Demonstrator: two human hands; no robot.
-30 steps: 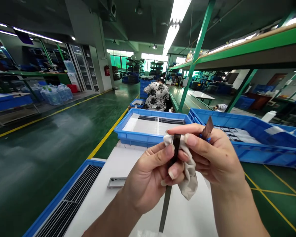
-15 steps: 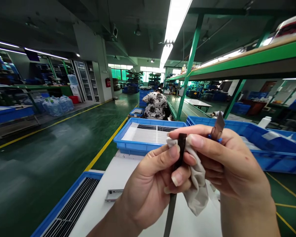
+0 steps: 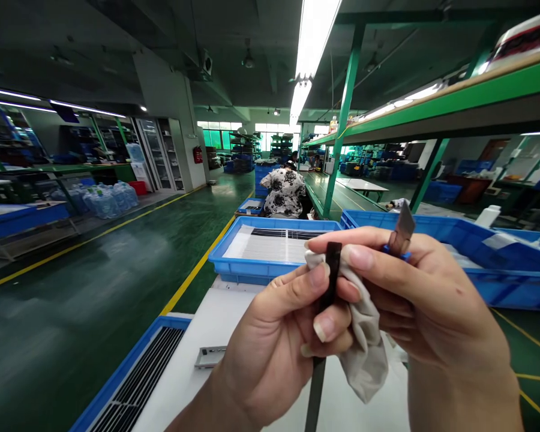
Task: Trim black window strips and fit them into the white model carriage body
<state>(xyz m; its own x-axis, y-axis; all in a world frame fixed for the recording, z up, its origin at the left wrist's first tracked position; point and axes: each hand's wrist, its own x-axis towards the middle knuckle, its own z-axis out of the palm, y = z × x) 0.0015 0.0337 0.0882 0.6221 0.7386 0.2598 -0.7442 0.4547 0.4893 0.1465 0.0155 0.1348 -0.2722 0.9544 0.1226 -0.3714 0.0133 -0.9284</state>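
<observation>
In front of me a long dark strip [image 3: 315, 390] stands nearly upright, its top end close to the fingertips of both hands. My left hand [image 3: 270, 342] is closed around the strip, with the thumb along its side. A pale grey cloth [image 3: 364, 360] is pinched by my right hand [image 3: 432, 288] against the strip's upper end and hangs down. The same right hand keeps a craft knife [image 3: 403, 229], its blade and a bit of blue poking up between the fingers; the handle is hidden.
On the white tabletop [image 3: 225, 312] lies a small grey metal piece [image 3: 210, 356]. A blue tray [image 3: 245, 270] with strips stands ahead, another blue tray [image 3: 150, 336] at left. Blue bins [image 3: 504, 288] are at right. A person in a patterned shirt [image 3: 282, 191] sits further off.
The view has shifted slightly. Both hands keep their hold on the strip, the cloth and the knife, and the cloth's loose end has swung a little to the right.
</observation>
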